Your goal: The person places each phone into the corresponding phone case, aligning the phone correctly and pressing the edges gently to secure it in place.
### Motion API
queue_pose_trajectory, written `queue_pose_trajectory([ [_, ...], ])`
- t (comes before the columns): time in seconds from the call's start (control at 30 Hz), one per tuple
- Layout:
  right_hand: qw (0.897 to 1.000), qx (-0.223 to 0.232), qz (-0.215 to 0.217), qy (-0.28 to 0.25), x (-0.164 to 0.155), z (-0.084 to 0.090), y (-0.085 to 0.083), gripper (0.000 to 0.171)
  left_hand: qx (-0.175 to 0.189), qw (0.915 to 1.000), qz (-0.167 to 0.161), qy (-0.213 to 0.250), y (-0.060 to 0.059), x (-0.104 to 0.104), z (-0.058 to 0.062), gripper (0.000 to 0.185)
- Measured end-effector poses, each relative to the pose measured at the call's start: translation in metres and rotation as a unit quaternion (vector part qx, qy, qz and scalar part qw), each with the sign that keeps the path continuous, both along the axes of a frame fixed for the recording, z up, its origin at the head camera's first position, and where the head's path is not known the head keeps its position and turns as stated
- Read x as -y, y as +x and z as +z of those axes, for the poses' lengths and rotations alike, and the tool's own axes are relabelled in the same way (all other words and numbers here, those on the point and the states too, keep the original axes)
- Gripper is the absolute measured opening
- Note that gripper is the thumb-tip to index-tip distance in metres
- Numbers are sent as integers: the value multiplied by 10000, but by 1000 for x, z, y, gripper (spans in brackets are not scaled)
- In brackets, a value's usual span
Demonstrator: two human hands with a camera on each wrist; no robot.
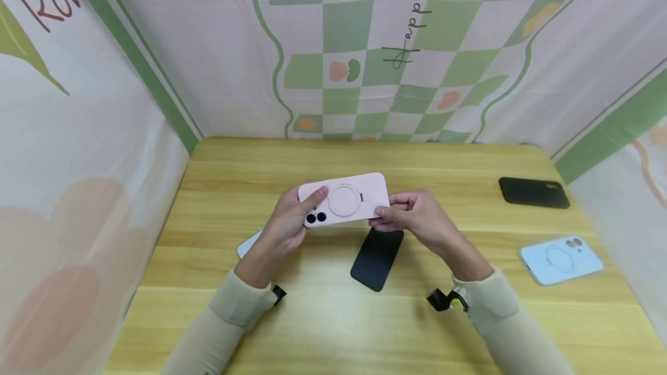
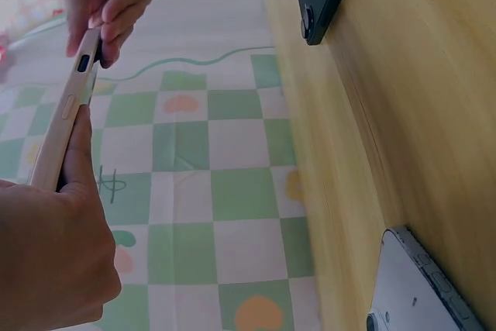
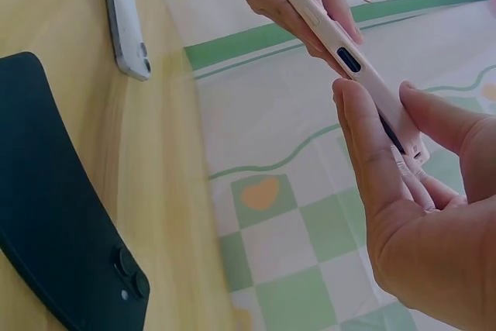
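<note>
Both hands hold a pink phone case (image 1: 344, 200) level above the wooden table (image 1: 323, 328), its back up, showing a ring and two dark camera lenses. My left hand (image 1: 312, 204) grips the camera end, thumb on the back. My right hand (image 1: 383, 216) pinches the other end. The left wrist view shows the pink case (image 2: 66, 122) edge-on between my left hand (image 2: 54, 246) and right hand (image 2: 108, 5). Seen from the right wrist, the case (image 3: 341, 56) has a dark edge along its front by my right hand (image 3: 403, 207).
A black case (image 1: 377, 257) lies on the table just below the hands. A silver phone (image 1: 249, 243) lies partly hidden under my left wrist. Another black case (image 1: 534, 192) and a light blue case (image 1: 560, 259) lie at the right. Cloth walls enclose three sides.
</note>
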State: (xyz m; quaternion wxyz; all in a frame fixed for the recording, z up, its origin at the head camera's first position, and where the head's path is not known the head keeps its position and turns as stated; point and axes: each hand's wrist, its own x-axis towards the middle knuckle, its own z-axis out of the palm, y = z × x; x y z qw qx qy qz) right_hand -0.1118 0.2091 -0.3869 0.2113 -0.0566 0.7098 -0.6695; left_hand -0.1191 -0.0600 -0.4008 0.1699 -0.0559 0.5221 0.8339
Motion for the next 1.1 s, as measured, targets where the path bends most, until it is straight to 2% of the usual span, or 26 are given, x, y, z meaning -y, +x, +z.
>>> queue_pose_trajectory([
  [0.27,9998,10,-52,-204,0,-3,1,30,40,10000,-27,52,0,0,-2,40],
  [0.67,9966,-102,22,-813,1,-9,2,12,316,9986,-96,404,-6,0,-7,43],
  [0.8,9942,-61,-127,-1069,5,-11,3,12,376,9978,-105,544,-7,1,-6,43],
  [0.97,9893,-54,-398,-1404,11,-12,3,16,277,9963,-137,802,-7,0,-3,43],
  [1.1,9832,-104,-598,-1722,16,-13,3,19,184,9940,77,1073,-7,-3,-1,44],
])
